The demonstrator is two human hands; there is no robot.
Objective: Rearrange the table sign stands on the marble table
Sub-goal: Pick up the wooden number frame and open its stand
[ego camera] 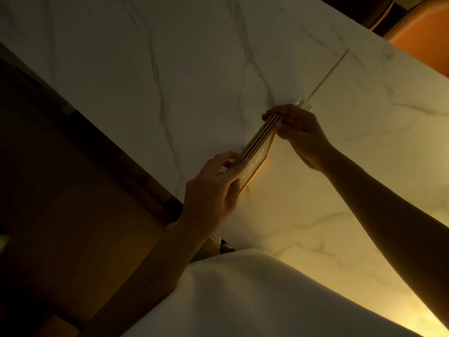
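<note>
White cloth point(255, 300) covers our lap, cut off below. Our left hand point(211, 188) and right hand point(298, 135) pinch opposite ends of stacked gold-edged sign stands point(257, 147) above the marble table point(145, 69); dim light blurs their print.

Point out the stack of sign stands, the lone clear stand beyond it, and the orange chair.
stack of sign stands point(258, 141), head view, on the layered top edges.
clear stand point(328, 73), head view, on its thin upper edge.
orange chair point(422, 32), head view, on the seat shell.
</note>
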